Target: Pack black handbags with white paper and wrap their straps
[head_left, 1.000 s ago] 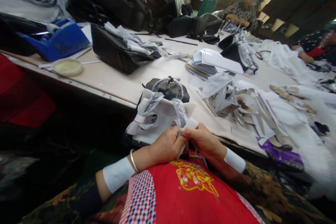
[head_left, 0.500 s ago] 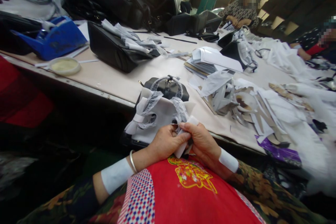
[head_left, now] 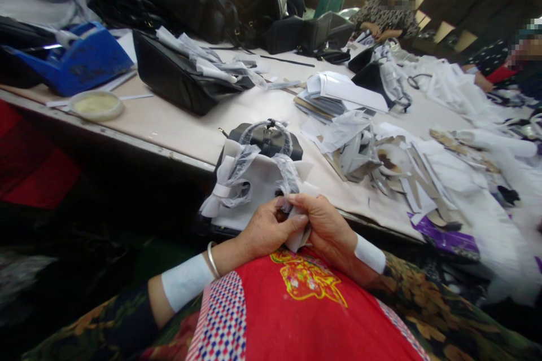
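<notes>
A black handbag point(head_left: 265, 141) rests at the table's near edge in front of me, its front covered by a white sheet point(head_left: 258, 180). Clear plastic film wraps its handle point(head_left: 288, 175), and a white strip point(head_left: 222, 190) is fastened around the handle's left end. At the right end, my left hand point(head_left: 267, 228) and my right hand point(head_left: 324, 223) meet, fingers closed in a pinch. Between them is a white wrapping strip point(head_left: 295, 237), gripped by both. Fingers and thumbs hide part of the strip and the handle end.
To the left stand a blue bin point(head_left: 84, 62) and a round shallow dish point(head_left: 96, 105). Another black bag point(head_left: 173, 76) lies behind. On the right are stacked papers point(head_left: 339, 93), scraps point(head_left: 406, 175) and a purple packet point(head_left: 449, 240). A co-worker point(head_left: 383, 17) sits at the far side.
Both hands stay pinched at the handle's right end, with the white strip a little more covered by the fingers. The whole view has shifted slightly.
</notes>
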`<state>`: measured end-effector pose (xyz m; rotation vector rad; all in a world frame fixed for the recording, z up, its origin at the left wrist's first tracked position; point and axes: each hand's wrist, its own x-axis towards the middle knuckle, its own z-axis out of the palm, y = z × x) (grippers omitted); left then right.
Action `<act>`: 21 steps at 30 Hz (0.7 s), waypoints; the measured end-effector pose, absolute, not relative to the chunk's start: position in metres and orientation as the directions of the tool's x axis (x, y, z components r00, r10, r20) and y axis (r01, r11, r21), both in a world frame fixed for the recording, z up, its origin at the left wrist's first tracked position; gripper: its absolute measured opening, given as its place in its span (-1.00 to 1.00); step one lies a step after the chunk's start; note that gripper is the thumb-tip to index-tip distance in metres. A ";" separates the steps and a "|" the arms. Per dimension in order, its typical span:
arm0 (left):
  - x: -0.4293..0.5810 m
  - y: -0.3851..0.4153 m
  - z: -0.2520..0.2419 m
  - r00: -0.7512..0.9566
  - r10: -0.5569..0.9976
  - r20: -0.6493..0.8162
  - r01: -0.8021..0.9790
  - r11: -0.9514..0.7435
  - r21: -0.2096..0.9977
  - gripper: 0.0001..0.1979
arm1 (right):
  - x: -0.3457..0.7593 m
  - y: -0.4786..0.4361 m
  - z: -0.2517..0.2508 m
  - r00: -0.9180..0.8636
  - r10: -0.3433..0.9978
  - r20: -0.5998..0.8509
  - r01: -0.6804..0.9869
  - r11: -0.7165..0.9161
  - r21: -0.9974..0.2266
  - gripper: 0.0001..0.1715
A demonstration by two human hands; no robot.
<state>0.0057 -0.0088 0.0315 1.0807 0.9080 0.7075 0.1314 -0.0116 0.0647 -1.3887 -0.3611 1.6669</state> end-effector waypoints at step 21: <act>0.008 -0.006 0.018 0.406 0.820 -0.403 -0.028 0.452 0.892 -0.49 | 0.218 -0.019 0.080 -0.242 0.944 -0.222 0.474 -0.085 -0.876 -0.43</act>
